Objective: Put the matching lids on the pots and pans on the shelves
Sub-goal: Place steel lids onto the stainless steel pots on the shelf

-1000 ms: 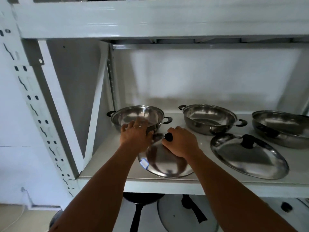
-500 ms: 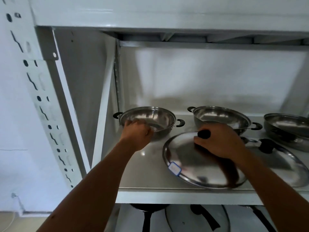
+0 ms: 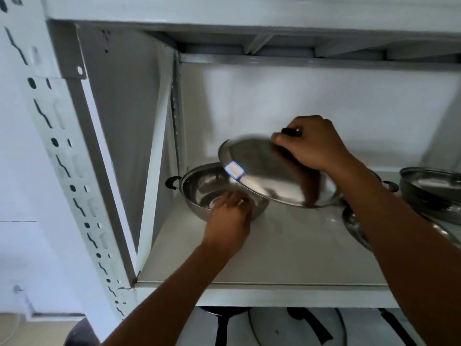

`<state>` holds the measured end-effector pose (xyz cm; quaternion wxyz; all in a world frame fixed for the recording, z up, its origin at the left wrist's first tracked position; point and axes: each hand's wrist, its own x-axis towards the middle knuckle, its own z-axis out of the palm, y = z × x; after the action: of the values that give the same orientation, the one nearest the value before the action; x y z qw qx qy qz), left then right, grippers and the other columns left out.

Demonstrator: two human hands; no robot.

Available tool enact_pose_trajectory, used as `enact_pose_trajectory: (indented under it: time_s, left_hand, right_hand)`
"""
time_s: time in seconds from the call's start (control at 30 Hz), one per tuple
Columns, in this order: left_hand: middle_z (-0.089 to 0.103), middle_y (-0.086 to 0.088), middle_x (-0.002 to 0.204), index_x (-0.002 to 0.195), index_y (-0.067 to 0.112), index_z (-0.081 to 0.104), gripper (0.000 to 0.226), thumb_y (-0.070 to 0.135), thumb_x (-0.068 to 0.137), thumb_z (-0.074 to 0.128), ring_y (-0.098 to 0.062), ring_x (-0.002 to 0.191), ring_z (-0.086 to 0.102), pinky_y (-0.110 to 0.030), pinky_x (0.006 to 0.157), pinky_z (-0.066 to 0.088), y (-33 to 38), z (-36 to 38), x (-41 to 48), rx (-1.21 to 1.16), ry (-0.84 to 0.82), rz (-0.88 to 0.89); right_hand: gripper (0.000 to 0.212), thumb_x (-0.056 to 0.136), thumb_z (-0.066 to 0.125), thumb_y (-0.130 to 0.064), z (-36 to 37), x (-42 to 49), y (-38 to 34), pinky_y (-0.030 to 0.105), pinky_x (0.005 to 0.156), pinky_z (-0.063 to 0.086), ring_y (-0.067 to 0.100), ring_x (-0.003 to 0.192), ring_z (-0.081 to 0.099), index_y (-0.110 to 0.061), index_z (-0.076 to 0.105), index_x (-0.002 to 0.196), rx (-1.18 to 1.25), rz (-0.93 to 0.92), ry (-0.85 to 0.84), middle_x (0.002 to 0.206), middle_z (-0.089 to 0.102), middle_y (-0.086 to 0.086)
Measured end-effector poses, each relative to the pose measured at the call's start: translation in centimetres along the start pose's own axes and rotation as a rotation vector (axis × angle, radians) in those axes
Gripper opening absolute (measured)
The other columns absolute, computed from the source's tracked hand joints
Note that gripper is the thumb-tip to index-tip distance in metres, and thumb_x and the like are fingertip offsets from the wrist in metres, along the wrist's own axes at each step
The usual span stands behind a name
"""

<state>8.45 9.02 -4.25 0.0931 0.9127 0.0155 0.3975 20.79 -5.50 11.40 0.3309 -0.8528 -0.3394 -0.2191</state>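
Lid (image 3: pixel 272 176) now lifted off shelf (image 3: pixel 287 260), tilted over pot (image 3: pixel 199 188) | right hand (image 3: pixel 314 146) clamped on knob | left hand (image 3: pixel 228 221) grips pot rim | seating looks next.

You see a polished, mirror-bright metal lid (image 3: pixel 269 176) with a matt black knob (image 3: pixel 290 132) and a paper sticker (image 3: pixel 234 170). Below it, the glossy steel pot (image 3: pixel 207 188) sits on a smooth, white-painted metal shelf (image 3: pixel 287 248).

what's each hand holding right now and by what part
The right hand holds the steel lid by its black knob. The left hand grips the near rim of the left pot.
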Motion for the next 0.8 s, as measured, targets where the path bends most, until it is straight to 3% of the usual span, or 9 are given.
enact_pose_trajectory:
  time_s: [0.13, 0.33, 0.4, 0.53, 0.63, 0.73, 0.8]
  left_hand:
    - [0.069, -0.007, 0.093, 0.080, 0.008, 0.070, 0.013, 0.002, 0.070, 0.067, -0.030, 0.085, 0.063, -0.037, 0.074, 0.052, 3.1, -0.7, -2.2, -0.019, 0.030, 0.022]
    - [0.071, -0.007, 0.091, 0.084, 0.006, 0.074, 0.016, 0.013, 0.087, 0.061, -0.027, 0.080, 0.065, -0.036, 0.072, 0.052, 4.4, -4.9, -5.2, -0.153, 0.243, 0.158]
    - [0.070, -0.007, 0.090, 0.085, 0.007, 0.073, 0.019, 0.014, 0.089, 0.056, -0.025, 0.080, 0.063, -0.034, 0.072, 0.050, 2.6, -6.5, -4.6, -0.161, 0.320, 0.037]
    - [0.064, -0.009, 0.102, 0.095, 0.009, 0.068, 0.022, 0.019, 0.089, 0.049, -0.026, 0.096, 0.059, -0.030, 0.084, 0.045, -3.7, -7.6, -1.1, -0.207, 0.399, -0.445]
    - [0.066, -0.015, 0.109, 0.096, 0.015, 0.068, 0.028, 0.028, 0.087, 0.045, -0.031, 0.102, 0.061, -0.042, 0.096, 0.048, -8.3, -7.1, 1.0, -0.331, 0.298, -0.785]
    - [0.060, -0.016, 0.074, 0.064, 0.017, 0.055, 0.027, 0.021, 0.089, 0.044, -0.029, 0.069, 0.057, -0.032, 0.077, 0.047, -9.1, -6.6, 2.3, -0.480, 0.221, -1.010]
    - [0.054, -0.001, 0.062, 0.063, 0.018, 0.056, 0.025, 0.021, 0.086, 0.045, -0.029, 0.074, 0.054, -0.033, 0.077, 0.045, -8.7, -6.5, 2.9, -0.498, 0.230, -1.068]
  right_hand:
    - [0.041, 0.074, 0.060, -0.060, 3.5, 1.8, -2.4, 0.035, 0.082, 0.051, 0.024, 0.100, 0.062, -0.025, 0.070, 0.093, -0.024, -0.020, -0.040, 0.101, 0.071, 0.000]
    - [0.036, 0.075, 0.060, -0.054, 8.8, 0.7, -3.7, 0.032, 0.069, 0.046, 0.031, 0.094, 0.062, -0.023, 0.067, 0.093, -0.080, -0.051, -0.112, 0.098, 0.068, 0.006]
    - [0.034, 0.077, 0.059, -0.052, 9.8, 0.1, -3.5, 0.032, 0.067, 0.045, 0.031, 0.090, 0.062, -0.022, 0.067, 0.091, -0.096, -0.071, -0.139, 0.094, 0.068, 0.005]
    - [0.034, 0.078, 0.058, -0.054, 11.0, -0.7, -2.7, 0.033, 0.069, 0.049, 0.029, 0.085, 0.062, -0.023, 0.065, 0.089, -0.095, -0.088, -0.169, 0.089, 0.067, 0.003]
    - [0.034, 0.078, 0.058, -0.054, 11.5, -1.1, -2.3, 0.031, 0.065, 0.042, 0.030, 0.085, 0.061, -0.023, 0.065, 0.090, -0.067, -0.095, -0.161, 0.089, 0.068, 0.004]
    - [0.032, 0.079, 0.058, -0.053, 12.0, -1.4, -2.1, 0.030, 0.064, 0.040, 0.029, 0.084, 0.060, -0.023, 0.064, 0.089, -0.041, -0.113, -0.161, 0.088, 0.068, 0.004]
    - [0.030, 0.077, 0.058, -0.052, 12.5, -1.5, -2.0, 0.030, 0.063, 0.039, 0.028, 0.081, 0.060, -0.024, 0.063, 0.086, -0.012, -0.112, -0.150, 0.084, 0.067, 0.002]
